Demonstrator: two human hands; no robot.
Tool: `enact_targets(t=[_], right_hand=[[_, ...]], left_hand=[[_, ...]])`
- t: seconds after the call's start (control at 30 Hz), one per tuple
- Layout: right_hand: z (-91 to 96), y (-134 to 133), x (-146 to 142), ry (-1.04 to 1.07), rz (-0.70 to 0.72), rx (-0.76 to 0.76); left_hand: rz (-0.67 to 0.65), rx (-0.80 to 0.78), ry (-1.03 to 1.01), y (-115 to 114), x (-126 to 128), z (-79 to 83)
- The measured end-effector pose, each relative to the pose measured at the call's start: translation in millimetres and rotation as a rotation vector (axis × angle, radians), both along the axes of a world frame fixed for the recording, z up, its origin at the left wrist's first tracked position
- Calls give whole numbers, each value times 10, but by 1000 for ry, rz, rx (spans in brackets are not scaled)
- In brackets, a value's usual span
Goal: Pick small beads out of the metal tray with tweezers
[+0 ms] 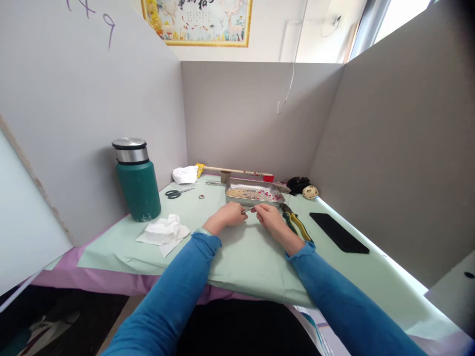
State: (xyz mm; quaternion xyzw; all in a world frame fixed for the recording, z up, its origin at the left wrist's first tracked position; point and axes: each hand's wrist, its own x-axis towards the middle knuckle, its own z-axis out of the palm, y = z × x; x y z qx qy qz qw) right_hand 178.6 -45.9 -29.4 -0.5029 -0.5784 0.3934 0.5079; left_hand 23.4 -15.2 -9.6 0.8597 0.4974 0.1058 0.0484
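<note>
My left hand [232, 213] is closed with its fingers curled, just in front of a metal tray [232, 201]. From its fingers a thin silvery piece [248, 209] reaches across to my right hand [269, 217], which pinches its other end. The piece is too small for me to tell its kind. Small tan and red beads [247, 194] lie spread in the tray behind both hands. Beside my right wrist rest pliers with yellow handles [302, 227], and a dark green handle shows next to them.
On the left stand a green bottle [139, 190], crumpled tissue [165, 230] and scissors [174, 194]. At the back lie a wooden stick [230, 170], a small brown cup [225, 176] and a red box [268, 178]. A black phone-like slab [337, 232] is on the right. Grey partitions [256, 113] enclose the table.
</note>
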Motion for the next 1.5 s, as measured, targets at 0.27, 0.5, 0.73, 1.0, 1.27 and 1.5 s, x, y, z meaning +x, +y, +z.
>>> enact_targets(t=[0.27,0.5,0.73,1.0,1.27,1.5], right_hand=[[-50,64,28,-117,-44,53],[-88,123,58,-246,-96,139],[10,-10,-4,11,-15,11],[39,-40,-7,77,39,-38],[32,-32,8,105,82,-64],[20,-29,23,119,113,-71]], left_hand=[[-6,-12,22,66,-9,-49],[-10,5,27,56,-13,-48],[-2,-8,-6,11,-4,-11],[-15,-13,-29,-31,-3,24],[-25,-5,-24,-33,-5,33],[-24,-1,-29,-31,-3,26]])
